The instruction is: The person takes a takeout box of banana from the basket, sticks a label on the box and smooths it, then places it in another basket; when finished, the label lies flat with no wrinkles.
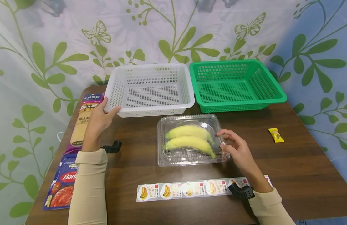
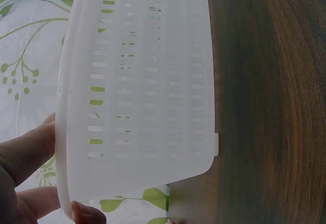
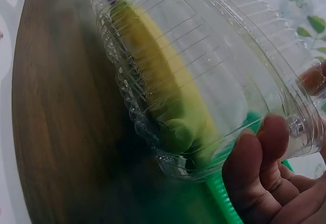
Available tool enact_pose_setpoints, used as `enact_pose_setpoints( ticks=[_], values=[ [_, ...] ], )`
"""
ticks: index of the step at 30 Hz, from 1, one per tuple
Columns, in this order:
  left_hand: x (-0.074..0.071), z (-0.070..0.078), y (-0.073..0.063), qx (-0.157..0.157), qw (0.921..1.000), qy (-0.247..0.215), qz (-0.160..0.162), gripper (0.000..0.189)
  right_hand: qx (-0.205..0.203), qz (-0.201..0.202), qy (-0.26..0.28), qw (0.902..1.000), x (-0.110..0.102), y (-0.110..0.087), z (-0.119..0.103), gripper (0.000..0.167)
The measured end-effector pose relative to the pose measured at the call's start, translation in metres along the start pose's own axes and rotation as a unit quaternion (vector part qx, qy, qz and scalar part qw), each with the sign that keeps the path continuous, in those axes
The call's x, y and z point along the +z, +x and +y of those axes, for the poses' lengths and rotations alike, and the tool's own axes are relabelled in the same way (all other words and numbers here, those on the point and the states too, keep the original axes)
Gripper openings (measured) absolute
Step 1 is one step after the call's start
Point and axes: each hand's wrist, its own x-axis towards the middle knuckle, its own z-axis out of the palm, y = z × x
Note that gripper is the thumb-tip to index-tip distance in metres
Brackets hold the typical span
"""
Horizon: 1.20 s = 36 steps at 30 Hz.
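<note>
At the back of the table stands a white plastic basket [image 1: 153, 111], and my left hand [image 1: 100, 120] grips its front left corner. The left wrist view shows the thumb and fingers on both sides of the basket's rim [image 2: 62, 102]. In front of it is a lidded clear plastic box [image 1: 161, 134] with two yellow bananas [image 1: 187, 142] inside, their tips greenish. My right hand [image 1: 239, 150] pinches the box's right edge, thumb toward the front and fingers farther back. Close up in the right wrist view, the fingertips [image 3: 274, 132] press on the clear box wall.
A green basket [image 1: 232, 107] adjoins the white one on the right. A strip of banana stickers [image 1: 176, 190] lies in front, partly under the right wrist. Pasta [image 1: 80, 128] and a blue sauce pouch [image 1: 62, 184] lie left. A small yellow packet [image 1: 276, 135] lies right.
</note>
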Motion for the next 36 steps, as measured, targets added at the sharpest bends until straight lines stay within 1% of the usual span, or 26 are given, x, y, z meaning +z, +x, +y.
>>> enact_pose_setpoints(
  ticks=[9,15,18,22,27,31,36],
  values=[
    [0.001,-0.001,0.000,-0.002,1.0000,-0.008,0.000,0.091,0.010,-0.007,0.006,0.9999,-0.001,0.002,0.008,0.032],
    [0.001,0.000,0.000,-0.002,1.0000,-0.005,-0.002,0.090,0.016,-0.047,-0.008,0.9987,-0.006,0.001,0.010,0.031],
    [0.000,0.000,0.000,-0.001,1.0000,0.001,-0.003,0.091,0.030,-0.067,-0.006,0.9973,-0.009,0.001,0.008,0.033],
    [-0.001,-0.001,-0.002,0.005,0.9999,0.011,-0.005,0.092,0.042,-0.081,-0.001,0.9959,-0.012,0.002,0.007,0.036],
    [-0.001,-0.003,-0.003,0.007,0.9994,0.034,-0.008,0.092,0.028,-0.094,-0.008,0.9952,-0.011,0.002,0.010,0.047],
    [-0.001,-0.002,-0.002,0.008,0.9991,0.041,-0.010,0.092,0.025,-0.091,-0.017,0.9954,-0.011,0.001,0.010,0.052],
    [-0.004,0.001,-0.001,0.021,0.9979,0.059,-0.015,0.092,0.037,-0.078,-0.020,0.9961,-0.010,0.002,0.010,0.049]
  ],
)
